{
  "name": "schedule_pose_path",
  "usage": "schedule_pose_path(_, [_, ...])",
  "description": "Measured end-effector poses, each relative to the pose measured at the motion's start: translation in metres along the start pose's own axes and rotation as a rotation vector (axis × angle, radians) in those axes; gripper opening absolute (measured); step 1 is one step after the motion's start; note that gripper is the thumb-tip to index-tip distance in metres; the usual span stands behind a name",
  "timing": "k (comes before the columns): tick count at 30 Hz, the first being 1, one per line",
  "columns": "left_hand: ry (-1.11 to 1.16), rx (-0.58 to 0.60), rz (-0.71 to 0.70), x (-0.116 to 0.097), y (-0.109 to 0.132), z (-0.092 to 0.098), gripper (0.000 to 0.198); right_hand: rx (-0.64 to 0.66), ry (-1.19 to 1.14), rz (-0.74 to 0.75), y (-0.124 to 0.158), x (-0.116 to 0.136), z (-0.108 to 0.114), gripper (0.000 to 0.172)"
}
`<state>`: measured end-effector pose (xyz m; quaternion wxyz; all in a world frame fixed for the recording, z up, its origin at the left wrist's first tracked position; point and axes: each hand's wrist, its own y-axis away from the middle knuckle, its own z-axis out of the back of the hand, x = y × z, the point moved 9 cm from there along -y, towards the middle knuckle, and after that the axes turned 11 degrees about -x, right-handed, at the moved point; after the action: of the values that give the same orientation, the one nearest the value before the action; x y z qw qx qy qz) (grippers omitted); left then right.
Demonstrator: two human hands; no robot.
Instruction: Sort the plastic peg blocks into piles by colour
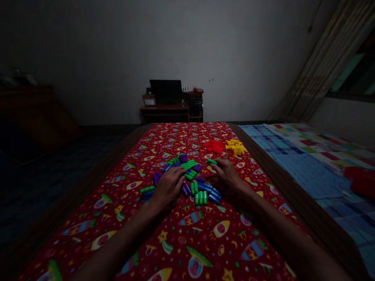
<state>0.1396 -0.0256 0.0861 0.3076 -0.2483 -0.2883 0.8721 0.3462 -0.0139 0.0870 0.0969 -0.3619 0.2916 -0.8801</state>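
My right hand (227, 174) is closed around one end of a green toy block (211, 161), held above the cloth right of a mixed pile. My left hand (169, 185) reaches over the left part of that pile. Its fingers are bent, with a gap between thumb and forefinger, and the fingertips are beside a green block (190, 164); contact is hard to make out. Around the hands lie purple blocks (186, 190), blue blocks (215, 195) and ribbed green blocks (200, 198). My left hand hides some of the pile.
Farther back on the right are a red block group (214, 146) and a yellow block group (236, 147). A red patterned cloth (193, 249) covers the table. Beyond stands a desk with a monitor (166, 91). A blue checked bed cover (281, 156) is at right.
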Motion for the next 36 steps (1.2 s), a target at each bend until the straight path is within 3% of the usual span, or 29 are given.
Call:
schedule_pose_path(4, [-0.133, 0.08, -0.067, 0.015, -0.022, -0.021, 0.032, -0.053, 0.276, -0.218, -0.011, -0.064, 0.042, 0.046])
schedule_pose_path(8, [-0.266, 0.154, -0.051, 0.018, -0.041, -0.037, 0.028, -0.036, 0.496, -0.337, -0.002, -0.11, 0.073, 0.044])
schedule_pose_path(12, [-0.278, 0.189, -0.027, 0.019, -0.046, -0.036, 0.031, -0.097, 0.628, -0.432, 0.005, -0.137, 0.094, 0.035])
schedule_pose_path(15, [-0.122, 0.097, 0.031, 0.024, -0.05, -0.024, 0.037, -0.289, 0.582, -0.313, -0.004, -0.122, 0.099, 0.032])
schedule_pose_path(17, [0.023, 0.018, 0.102, 0.026, -0.053, -0.017, 0.039, -0.32, 0.403, -0.214, -0.011, -0.098, 0.084, 0.03])
schedule_pose_path(19, [0.17, -0.024, 0.161, 0.019, -0.054, -0.017, 0.039, -0.217, 0.118, -0.148, -0.014, -0.066, 0.052, 0.028])
schedule_pose_path(22, [0.363, -0.006, 0.161, -0.008, -0.05, -0.027, 0.038, 0.031, -0.268, -0.055, -0.008, -0.007, 0.0, 0.036])
schedule_pose_path(25, [0.427, 0.026, 0.135, -0.028, -0.044, -0.035, 0.034, 0.186, -0.341, 0.018, 0.003, 0.026, -0.025, 0.035])
schedule_pose_path(27, [0.391, 0.009, 0.126, -0.026, -0.044, -0.037, 0.028, 0.138, -0.289, -0.009, -0.001, 0.017, -0.018, 0.027])
schedule_pose_path(31, [0.203, -0.036, 0.069, -0.003, -0.055, -0.038, 0.026, -0.04, -0.178, -0.146, -0.02, -0.038, 0.021, 0.023])
schedule_pose_path(36, [-0.071, 0.237, -0.074, 0.015, -0.065, -0.072, 0.025, -0.198, 0.165, -0.23, -0.023, -0.091, 0.072, 0.028])
